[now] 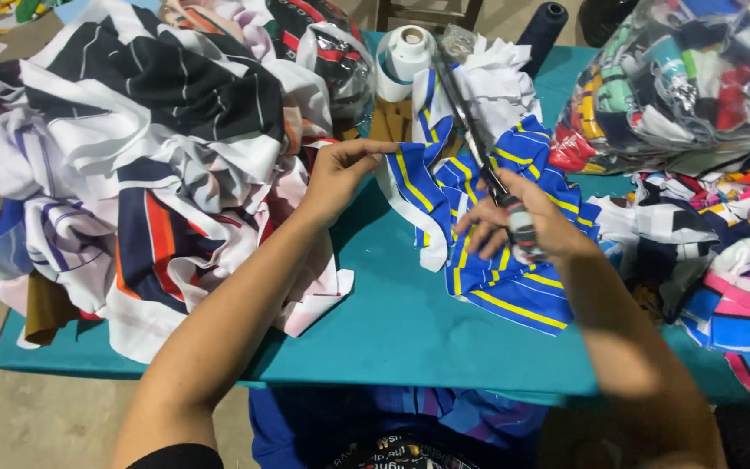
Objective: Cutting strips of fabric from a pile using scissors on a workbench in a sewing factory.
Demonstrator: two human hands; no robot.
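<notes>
- Teal flat-topped table [392,321]: carries all the work material.
- Heaped pile of striped white, black and orange fabric pieces [149,165]: stacked at the left, beside the left hand.
- Blue fabric piece with yellow and white stripes [514,287]: lies at table centre, spread flat, likely for cutting.
- Left hand [336,178]: fingers pinched closed on the fabric's upper left edge, apparently holding it taut.
- Right hand [527,221]: rests on the fabric, fingers closed around the handle of long dark-bladed scissors [470,130]; the blades point away across the cloth.
</notes>
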